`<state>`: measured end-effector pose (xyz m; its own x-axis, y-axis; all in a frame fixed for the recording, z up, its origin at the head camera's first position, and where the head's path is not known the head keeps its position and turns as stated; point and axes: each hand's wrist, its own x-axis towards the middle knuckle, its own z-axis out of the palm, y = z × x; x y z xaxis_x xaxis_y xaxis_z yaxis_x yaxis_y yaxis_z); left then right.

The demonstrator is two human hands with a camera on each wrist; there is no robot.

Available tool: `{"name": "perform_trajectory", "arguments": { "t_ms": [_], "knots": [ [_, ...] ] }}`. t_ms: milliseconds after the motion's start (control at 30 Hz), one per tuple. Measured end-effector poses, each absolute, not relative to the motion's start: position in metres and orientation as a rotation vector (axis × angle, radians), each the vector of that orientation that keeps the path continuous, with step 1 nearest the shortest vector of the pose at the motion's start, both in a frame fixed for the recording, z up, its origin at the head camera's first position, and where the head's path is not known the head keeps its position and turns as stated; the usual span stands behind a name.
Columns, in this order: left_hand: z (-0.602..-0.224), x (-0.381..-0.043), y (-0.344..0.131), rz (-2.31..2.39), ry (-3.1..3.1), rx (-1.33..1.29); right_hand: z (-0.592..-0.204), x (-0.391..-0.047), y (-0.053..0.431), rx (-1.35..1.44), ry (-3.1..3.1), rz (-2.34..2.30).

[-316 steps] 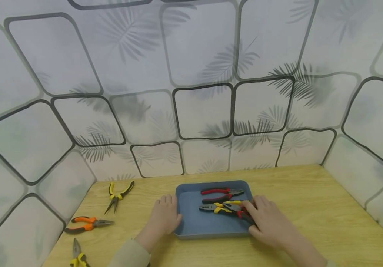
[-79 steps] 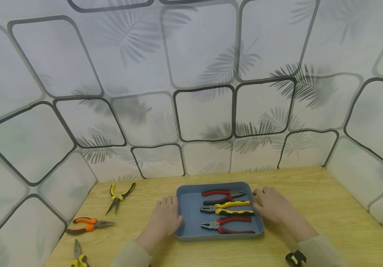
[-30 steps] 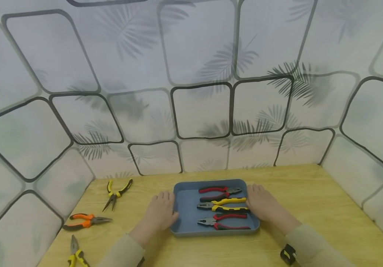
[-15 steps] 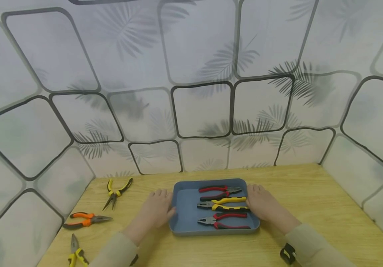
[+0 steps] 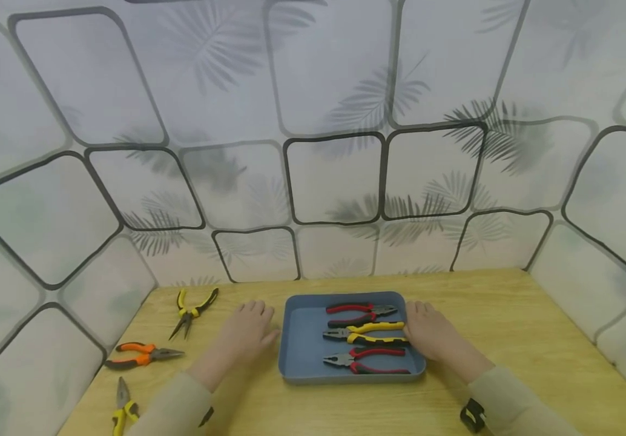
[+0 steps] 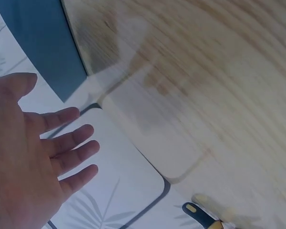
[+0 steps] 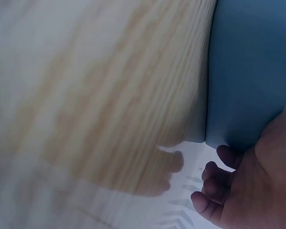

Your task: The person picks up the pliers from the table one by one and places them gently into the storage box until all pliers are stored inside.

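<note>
A blue tray (image 5: 351,379) holds three combination pliers laid crosswise: red-and-black pliers (image 5: 350,308) at the back, yellow-and-black pliers (image 5: 381,327) in the middle and another red-and-black pair (image 5: 339,360) in front. The back pair's nose points right; the other two point left. My right hand (image 5: 430,332) rests against the tray's right side, fingers loosely bent near the wall in the right wrist view. To the left of the tray, my left hand (image 5: 249,330) is apart from its rim, fingers spread and holding nothing in the left wrist view.
Left on the wooden table (image 5: 509,339) lie yellow-and-black long-nose pliers (image 5: 186,317), orange-and-black long-nose pliers (image 5: 143,353) and another yellow-and-black pair (image 5: 122,396) at the lower left, cut off by the frame. A patterned wall covering (image 5: 335,181) encloses the table's back and sides.
Earlier my right hand held the front red-and-black pliers over the yellow pair; they now lie in front, and that hand moved to the tray's side. My left hand has moved left off the rim.
</note>
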<state>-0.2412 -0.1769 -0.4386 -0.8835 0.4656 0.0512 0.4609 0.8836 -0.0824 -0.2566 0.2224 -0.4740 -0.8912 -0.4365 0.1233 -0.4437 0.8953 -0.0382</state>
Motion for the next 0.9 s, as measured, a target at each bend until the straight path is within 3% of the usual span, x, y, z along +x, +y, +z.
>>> {"name": "perform_trajectory", "arguments": {
  "t_ms": [900],
  "knots": [
    [-0.432, -0.251, -0.234, 0.189, -2.935, -0.597, -0.476, -0.256, 0.223, 0.558, -2.933, 0.091]
  ]
}}
